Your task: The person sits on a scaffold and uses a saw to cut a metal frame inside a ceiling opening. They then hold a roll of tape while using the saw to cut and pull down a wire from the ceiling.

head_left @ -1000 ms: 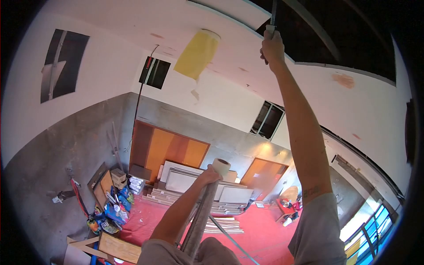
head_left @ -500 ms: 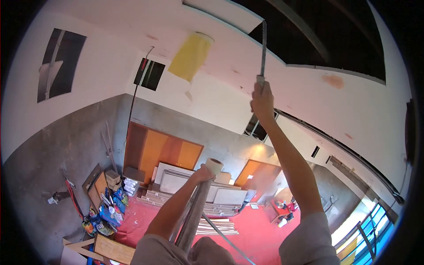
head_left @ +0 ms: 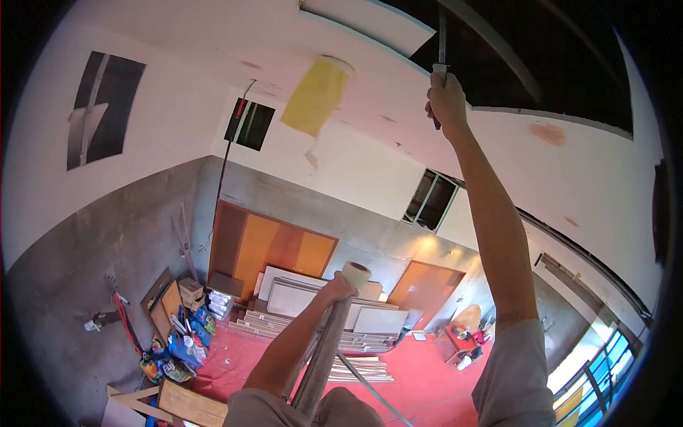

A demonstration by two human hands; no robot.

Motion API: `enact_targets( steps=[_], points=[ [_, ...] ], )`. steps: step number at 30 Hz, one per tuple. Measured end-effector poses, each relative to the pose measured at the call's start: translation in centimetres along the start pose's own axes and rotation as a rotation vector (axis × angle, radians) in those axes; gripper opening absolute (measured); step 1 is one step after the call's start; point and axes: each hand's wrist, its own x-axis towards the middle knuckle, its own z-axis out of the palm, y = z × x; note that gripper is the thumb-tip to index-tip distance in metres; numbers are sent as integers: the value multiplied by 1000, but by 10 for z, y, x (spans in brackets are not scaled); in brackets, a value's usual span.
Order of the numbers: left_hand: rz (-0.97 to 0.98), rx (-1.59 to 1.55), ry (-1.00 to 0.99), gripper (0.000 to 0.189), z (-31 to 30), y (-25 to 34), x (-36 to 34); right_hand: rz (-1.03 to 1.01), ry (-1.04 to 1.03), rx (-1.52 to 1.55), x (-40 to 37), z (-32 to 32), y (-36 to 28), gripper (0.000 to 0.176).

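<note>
Fingers of right hand [head_left: 447, 101] wrapped around bladed tool [head_left: 442, 43], raised at ceiling opening [head_left: 565, 78]; left hand [head_left: 340, 288] clasped on pole [head_left: 327, 356]. Overhead tool-work apparently in hand; steady grip called for.

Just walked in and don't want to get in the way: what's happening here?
Someone's right hand holds a long-bladed tool pointing up at a dark ceiling opening. Their left hand grips a grey post near its top, beside a pale roll. Boards are stacked below, and a yellow sheet hangs overhead.
</note>
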Motion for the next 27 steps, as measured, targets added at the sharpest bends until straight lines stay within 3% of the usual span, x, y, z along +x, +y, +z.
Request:
enact_targets(
  steps=[6,9,12,21,27],
  points=[
    [-38,32,4,100,-5,13,-13,-39,49,-28,19,13,2,28],
    [57,31,1,99,11,-26,27,-58,57,-79,30,6,-2,30],
    [7,6,3,99,1,0,0,-114,62,-146,47,0,1,39],
    [9,13,28,99,3,-3,2,-65,46,-102,47,4,-20,31],
    [38,24,26,97,3,-5,3,-91,69,-152,50,10,-15,35]
  ],
)
